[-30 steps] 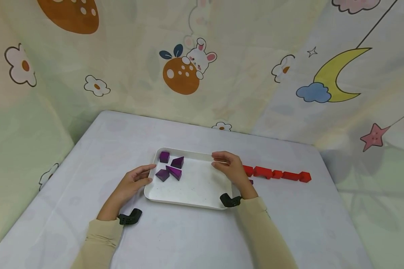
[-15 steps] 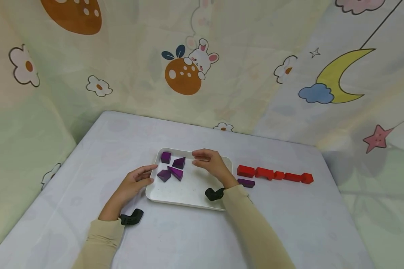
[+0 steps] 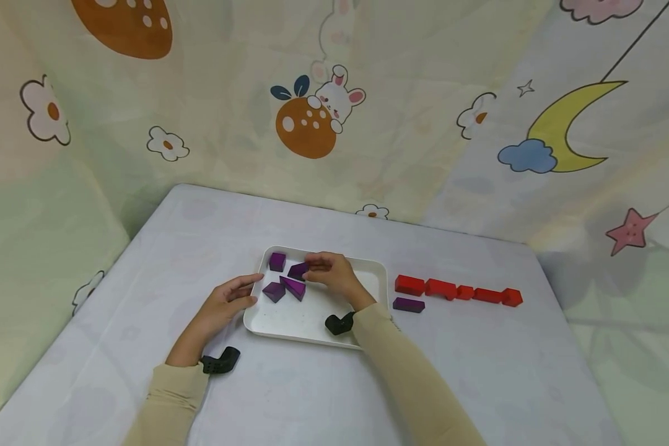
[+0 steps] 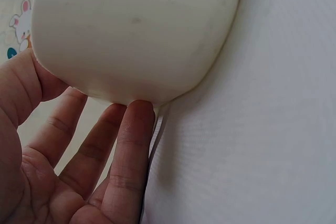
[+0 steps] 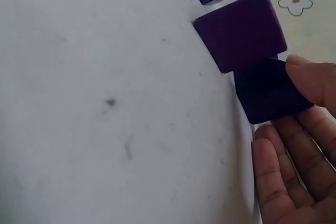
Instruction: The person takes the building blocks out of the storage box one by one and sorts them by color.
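In the head view, a white tray (image 3: 312,325) lies on the table with several purple blocks at its left end. The left hand (image 3: 223,303) touches the tray's left edge, its fingertips against the outer wall in the left wrist view. Over the tray, the right hand (image 3: 334,275) pinches a purple block (image 5: 270,90) between thumb and fingers. Beside it are a purple wedge block (image 3: 294,288), a purple many-sided block (image 3: 274,292) and a purple cube (image 3: 277,262). The right fingers partly hide the pinched block in the head view.
Right of the tray, several red blocks (image 3: 409,285) form a row on the white tabletop (image 3: 290,396). One long purple block (image 3: 409,305) lies in front of that row's left end. A printed curtain (image 3: 223,93) hangs behind the table.
The right hand has moved left from the tray's right side to the purple blocks and taken hold of one. The red row's left end and the long purple block are uncovered. The left hand stays put.
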Tool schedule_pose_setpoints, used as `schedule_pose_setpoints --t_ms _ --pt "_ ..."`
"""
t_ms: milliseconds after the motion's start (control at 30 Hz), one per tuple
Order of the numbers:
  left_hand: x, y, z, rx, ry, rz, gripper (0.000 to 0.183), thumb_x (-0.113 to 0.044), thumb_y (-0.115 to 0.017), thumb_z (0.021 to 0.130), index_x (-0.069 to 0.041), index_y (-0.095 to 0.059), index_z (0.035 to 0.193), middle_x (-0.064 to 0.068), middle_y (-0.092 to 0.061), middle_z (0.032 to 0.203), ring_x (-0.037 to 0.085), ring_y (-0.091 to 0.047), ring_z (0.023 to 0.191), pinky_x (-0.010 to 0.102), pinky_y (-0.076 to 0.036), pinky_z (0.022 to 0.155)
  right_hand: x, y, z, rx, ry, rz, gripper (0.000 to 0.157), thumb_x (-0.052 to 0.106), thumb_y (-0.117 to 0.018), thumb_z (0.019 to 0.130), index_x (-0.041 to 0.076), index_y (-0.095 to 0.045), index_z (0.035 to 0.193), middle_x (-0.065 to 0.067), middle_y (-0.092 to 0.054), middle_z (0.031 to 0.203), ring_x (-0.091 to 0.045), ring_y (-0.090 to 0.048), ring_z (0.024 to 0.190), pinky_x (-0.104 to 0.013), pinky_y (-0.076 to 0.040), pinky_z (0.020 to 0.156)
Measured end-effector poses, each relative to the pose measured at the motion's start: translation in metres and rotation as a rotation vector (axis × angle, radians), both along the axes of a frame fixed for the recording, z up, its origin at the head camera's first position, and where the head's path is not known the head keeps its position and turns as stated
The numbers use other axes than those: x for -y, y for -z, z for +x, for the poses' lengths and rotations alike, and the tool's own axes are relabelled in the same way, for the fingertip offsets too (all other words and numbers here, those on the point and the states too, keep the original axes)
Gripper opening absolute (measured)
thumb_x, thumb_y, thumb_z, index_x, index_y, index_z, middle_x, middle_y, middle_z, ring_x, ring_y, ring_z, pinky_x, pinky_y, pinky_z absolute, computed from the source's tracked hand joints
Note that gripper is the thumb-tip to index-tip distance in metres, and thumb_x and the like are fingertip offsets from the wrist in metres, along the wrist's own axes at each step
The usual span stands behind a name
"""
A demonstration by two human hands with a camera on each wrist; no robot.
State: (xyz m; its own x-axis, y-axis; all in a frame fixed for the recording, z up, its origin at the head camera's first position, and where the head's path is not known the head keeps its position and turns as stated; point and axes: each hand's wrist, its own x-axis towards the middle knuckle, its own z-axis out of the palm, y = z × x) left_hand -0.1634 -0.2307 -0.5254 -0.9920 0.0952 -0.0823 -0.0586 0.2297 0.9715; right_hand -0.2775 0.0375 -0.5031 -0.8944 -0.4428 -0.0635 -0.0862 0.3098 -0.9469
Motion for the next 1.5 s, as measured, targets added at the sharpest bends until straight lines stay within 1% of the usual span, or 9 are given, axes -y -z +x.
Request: schedule_pose_setpoints --t_ms 133,300,500,667,933,1067,1167,1400,1500 --pt "-0.003 -0.001 -0.001 -0.007 0.007 -0.007 0.054 -0.01 -0.067 0.104 0.0 -0.055 0.156 0.026 -0.052 0.16 0.047 -0.047 0.148 0.061 -0.041 0.118 0.001 -0.001 0.001 -0.023 0.029 0.013 0.036 0.0 -0.082 0.094 -0.006 -0.074 0.128 -0.021 -0.076 0.125 -0.031 -0.074 0.115 -0.033 -0.058 0.099" --pt "-0.005 -0.001 -0.001 0.003 0.006 -0.008 0.053 -0.01 -0.068 0.104 -0.001 -0.056 0.155 0.025 -0.052 0.16 0.047 -0.047 0.149 0.06 -0.042 0.117 -0.006 -0.005 0.003 -0.016 0.027 -0.021 0.034 0.001 -0.081 0.096 -0.005 -0.074 0.129 -0.019 -0.076 0.125 -0.029 -0.075 0.114 -0.033 -0.059 0.098" --pt "-0.005 -0.002 -0.001 0.014 0.0 -0.02 0.053 -0.01 -0.067 0.105 -0.002 -0.056 0.156 0.025 -0.051 0.161 0.048 -0.046 0.149 0.064 -0.04 0.118 -0.024 -0.018 0.011 -0.075 -0.004 -0.072 0.035 0.002 -0.077 0.099 -0.004 -0.071 0.133 -0.017 -0.074 0.129 -0.03 -0.071 0.12 -0.034 -0.058 0.098" --pt "-0.005 -0.003 -0.001 0.023 0.002 -0.029 0.054 -0.01 -0.066 0.106 -0.002 -0.054 0.158 0.025 -0.046 0.165 0.048 -0.046 0.149 0.063 -0.04 0.118 -0.043 -0.03 0.021 -0.119 -0.006 -0.161 0.036 -0.002 -0.075 0.099 -0.007 -0.069 0.135 -0.021 -0.072 0.132 -0.033 -0.069 0.123 -0.034 -0.058 0.102" --pt "-0.004 -0.003 0.001 0.025 0.011 -0.03 0.055 -0.011 -0.067 0.106 -0.003 -0.053 0.159 0.024 -0.045 0.166 0.047 -0.046 0.149 0.062 -0.04 0.118 -0.084 -0.035 0.038 -0.179 0.05 -0.313 0.039 -0.012 -0.071 0.096 -0.015 -0.063 0.134 -0.033 -0.068 0.131 -0.011 -0.072 0.109 -0.026 -0.059 0.096" --pt "-0.004 -0.004 0.002 0.031 0.008 -0.03 0.055 -0.011 -0.067 0.106 -0.003 -0.053 0.159 0.024 -0.045 0.166 0.048 -0.045 0.15 0.063 -0.039 0.119 -0.108 -0.033 0.046 -0.236 0.074 -0.322 0.04 -0.015 -0.07 0.095 -0.016 -0.061 0.134 -0.034 -0.068 0.132 -0.009 -0.072 0.109 -0.025 -0.059 0.095" --pt "-0.004 -0.004 0.002 0.03 0.007 -0.03 0.055 -0.011 -0.067 0.106 -0.003 -0.053 0.159 0.023 -0.045 0.166 0.047 -0.045 0.15 0.062 -0.039 0.119 -0.125 -0.033 0.052 -0.265 0.106 -0.308 0.041 -0.014 -0.071 0.095 -0.016 -0.061 0.135 -0.029 -0.07 0.132 -0.009 -0.072 0.112 -0.026 -0.059 0.095" --pt "-0.003 -0.003 0.002 0.037 0.01 -0.029 0.056 -0.012 -0.067 0.107 -0.004 -0.052 0.16 0.024 -0.044 0.167 0.047 -0.043 0.151 0.061 -0.039 0.119 -0.165 -0.034 0.06 -0.291 0.142 -0.261 0.041 -0.01 -0.071 0.098 -0.013 -0.061 0.138 0.006 -0.074 0.132 -0.008 -0.07 0.119 -0.025 -0.058 0.096" --pt "-0.003 -0.003 0.002 0.042 0.007 -0.042 0.056 -0.013 -0.067 0.107 -0.004 -0.051 0.16 0.024 -0.044 0.167 0.047 -0.044 0.151 0.061 -0.04 0.118 -0.181 -0.033 0.062 -0.319 0.152 -0.228 0.039 -0.008 -0.07 0.1 -0.011 -0.062 0.139 0.01 -0.073 0.133 -0.007 -0.069 0.121 -0.024 -0.057 0.097"
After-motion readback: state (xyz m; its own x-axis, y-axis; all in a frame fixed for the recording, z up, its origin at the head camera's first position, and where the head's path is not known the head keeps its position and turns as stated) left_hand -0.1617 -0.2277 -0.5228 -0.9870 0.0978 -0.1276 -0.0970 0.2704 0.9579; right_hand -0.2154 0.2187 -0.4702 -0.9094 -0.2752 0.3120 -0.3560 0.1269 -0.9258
